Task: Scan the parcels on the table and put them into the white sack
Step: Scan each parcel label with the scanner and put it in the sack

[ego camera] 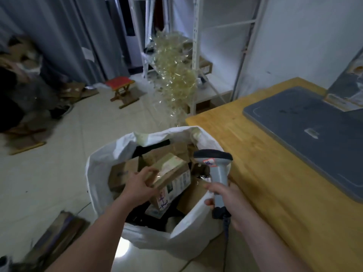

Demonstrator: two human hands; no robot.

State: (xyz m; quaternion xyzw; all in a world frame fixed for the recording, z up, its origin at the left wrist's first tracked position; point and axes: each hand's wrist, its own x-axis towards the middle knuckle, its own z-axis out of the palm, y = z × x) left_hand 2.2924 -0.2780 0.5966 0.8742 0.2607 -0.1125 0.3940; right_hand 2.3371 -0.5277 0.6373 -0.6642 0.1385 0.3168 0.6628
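Note:
The white sack [102, 167] stands open on the floor beside the wooden table [265, 173], filled with several cardboard parcels. My left hand [139, 185] grips a small taped cardboard parcel [172, 173] by its left end, holding it tilted inside the sack's mouth on top of the others. My right hand [227, 201] grips the handle of a grey barcode scanner [216, 165], upright over the sack's right rim, its head pointing left. The scanner's dark cable hangs below my right wrist.
A grey mat [306, 130] lies on the table, with a taped item [347, 89] at its far right end. A white metal shelf [196, 55] draped with clear crumpled tape stands behind. A red folding stool [121, 89] and flattened cardboard [59, 240] lie on the tiled floor.

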